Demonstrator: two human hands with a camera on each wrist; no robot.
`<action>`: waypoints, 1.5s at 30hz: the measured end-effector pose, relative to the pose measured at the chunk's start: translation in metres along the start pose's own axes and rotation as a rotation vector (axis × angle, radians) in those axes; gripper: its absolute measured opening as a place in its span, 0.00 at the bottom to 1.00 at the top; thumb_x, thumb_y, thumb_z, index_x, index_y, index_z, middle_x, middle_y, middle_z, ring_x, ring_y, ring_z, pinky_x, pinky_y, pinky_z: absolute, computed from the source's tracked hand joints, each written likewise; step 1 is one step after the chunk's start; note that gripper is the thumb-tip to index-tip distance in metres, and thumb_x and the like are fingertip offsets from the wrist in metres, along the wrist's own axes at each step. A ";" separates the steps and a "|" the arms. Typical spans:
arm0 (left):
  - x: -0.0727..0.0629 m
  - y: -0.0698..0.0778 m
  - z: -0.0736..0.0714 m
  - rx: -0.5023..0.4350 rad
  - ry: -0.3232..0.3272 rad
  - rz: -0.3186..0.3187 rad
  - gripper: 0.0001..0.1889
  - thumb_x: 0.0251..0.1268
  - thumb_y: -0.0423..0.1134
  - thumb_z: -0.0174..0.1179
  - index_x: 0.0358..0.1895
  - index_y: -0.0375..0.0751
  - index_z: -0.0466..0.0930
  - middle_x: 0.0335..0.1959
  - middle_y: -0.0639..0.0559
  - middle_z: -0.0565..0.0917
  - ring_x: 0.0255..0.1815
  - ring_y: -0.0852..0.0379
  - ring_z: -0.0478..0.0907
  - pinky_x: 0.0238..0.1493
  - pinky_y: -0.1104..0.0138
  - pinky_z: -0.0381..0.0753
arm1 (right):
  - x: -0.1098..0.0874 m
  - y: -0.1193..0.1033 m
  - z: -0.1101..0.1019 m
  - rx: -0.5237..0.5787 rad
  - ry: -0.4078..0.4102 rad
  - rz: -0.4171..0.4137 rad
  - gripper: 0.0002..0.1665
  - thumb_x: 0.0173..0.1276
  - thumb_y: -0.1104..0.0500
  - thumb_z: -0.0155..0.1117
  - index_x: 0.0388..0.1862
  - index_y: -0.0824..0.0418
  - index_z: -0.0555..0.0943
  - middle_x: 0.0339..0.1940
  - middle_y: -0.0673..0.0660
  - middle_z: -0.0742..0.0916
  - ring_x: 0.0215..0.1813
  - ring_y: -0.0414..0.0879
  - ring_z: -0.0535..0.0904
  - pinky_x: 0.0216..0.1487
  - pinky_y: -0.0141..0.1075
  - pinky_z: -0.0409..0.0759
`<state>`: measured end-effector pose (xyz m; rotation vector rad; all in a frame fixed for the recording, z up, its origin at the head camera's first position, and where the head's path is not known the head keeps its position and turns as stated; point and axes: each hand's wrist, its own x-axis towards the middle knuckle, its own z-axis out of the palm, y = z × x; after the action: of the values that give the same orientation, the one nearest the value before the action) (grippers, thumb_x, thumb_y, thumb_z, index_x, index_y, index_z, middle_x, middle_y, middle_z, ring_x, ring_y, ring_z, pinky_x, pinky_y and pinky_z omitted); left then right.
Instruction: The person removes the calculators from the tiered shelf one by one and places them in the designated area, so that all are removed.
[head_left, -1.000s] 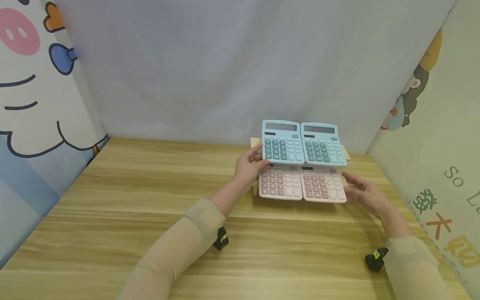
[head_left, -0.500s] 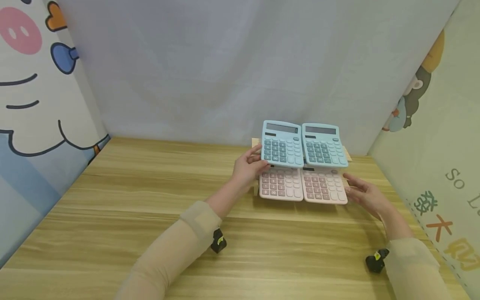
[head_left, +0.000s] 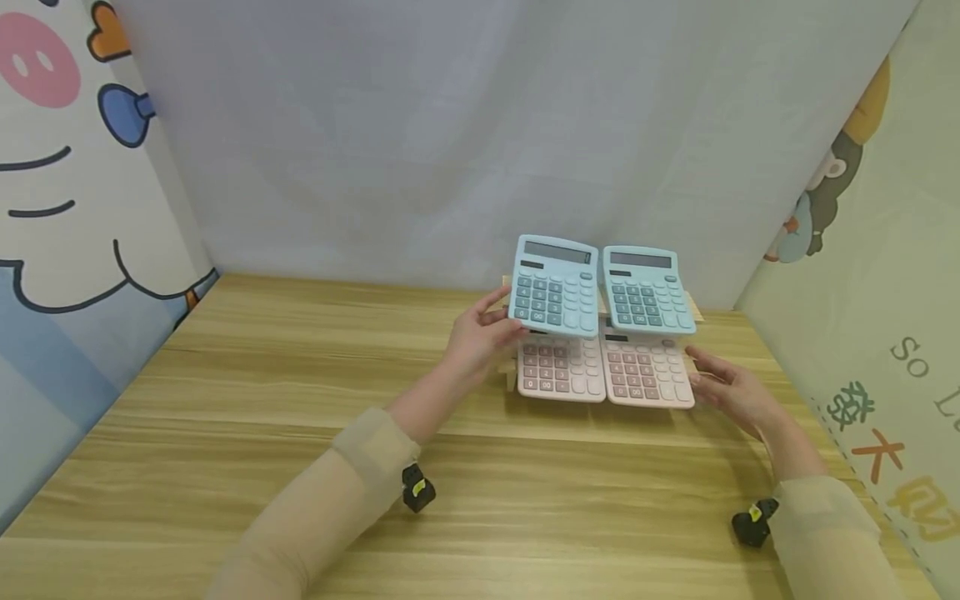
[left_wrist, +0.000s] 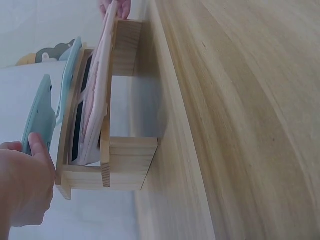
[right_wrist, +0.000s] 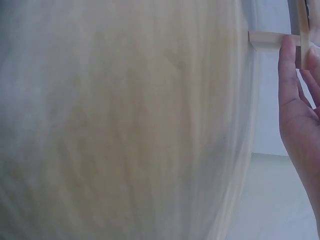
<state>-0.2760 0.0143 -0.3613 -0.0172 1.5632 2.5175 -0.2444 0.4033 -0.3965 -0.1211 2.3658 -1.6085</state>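
My left hand (head_left: 480, 337) pinches the lower left edge of a light blue calculator (head_left: 555, 287), which leans away from the rack. In the left wrist view a gap shows between this calculator (left_wrist: 41, 112) and the wooden display rack (left_wrist: 132, 157). A second blue calculator (head_left: 648, 292) rests on the upper tier. Below it, side by side, a left pink calculator (head_left: 562, 371) and a right pink calculator (head_left: 648, 375) lie tilted on the lower tier. My right hand (head_left: 738, 396) holds the rack's right end, thumb and fingers around the wood (right_wrist: 272, 40) in the right wrist view.
The rack stands on a wood-grain table (head_left: 300, 400), near its back edge. Behind hangs a pale curtain (head_left: 390, 142). Cartoon-printed panels flank the table, a left panel (head_left: 82, 200) and a right panel (head_left: 862, 317).
My left hand has moved left and drawn the left blue calculator away from the other blue one, opening a gap between them. The right hand has stayed in place.
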 end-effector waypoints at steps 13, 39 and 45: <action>-0.011 0.013 -0.015 -0.103 -0.020 0.041 0.33 0.56 0.17 0.54 0.65 0.48 0.69 0.52 0.38 0.74 0.43 0.52 0.80 0.61 0.58 0.75 | -0.001 -0.004 0.002 -0.001 -0.009 0.009 0.43 0.73 0.54 0.52 0.75 0.64 0.42 0.75 0.73 0.44 0.47 0.18 0.70 0.54 0.22 0.75; -0.023 0.048 -0.064 -0.052 -0.083 0.113 0.35 0.60 0.16 0.47 0.71 0.46 0.60 0.55 0.45 0.69 0.47 0.56 0.78 0.54 0.66 0.79 | -0.001 -0.005 0.001 0.017 -0.001 0.021 0.42 0.74 0.55 0.51 0.76 0.63 0.41 0.74 0.75 0.45 0.47 0.22 0.73 0.52 0.24 0.77; -0.023 0.056 -0.081 0.005 -0.116 0.100 0.36 0.61 0.16 0.47 0.72 0.45 0.58 0.56 0.46 0.67 0.46 0.58 0.78 0.52 0.67 0.80 | -0.002 -0.005 0.001 0.010 0.003 0.035 0.42 0.73 0.55 0.52 0.76 0.63 0.41 0.74 0.73 0.43 0.46 0.21 0.73 0.53 0.25 0.77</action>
<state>-0.2688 -0.0851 -0.3457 0.2091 1.5611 2.5387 -0.2431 0.4014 -0.3920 -0.0751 2.3486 -1.6060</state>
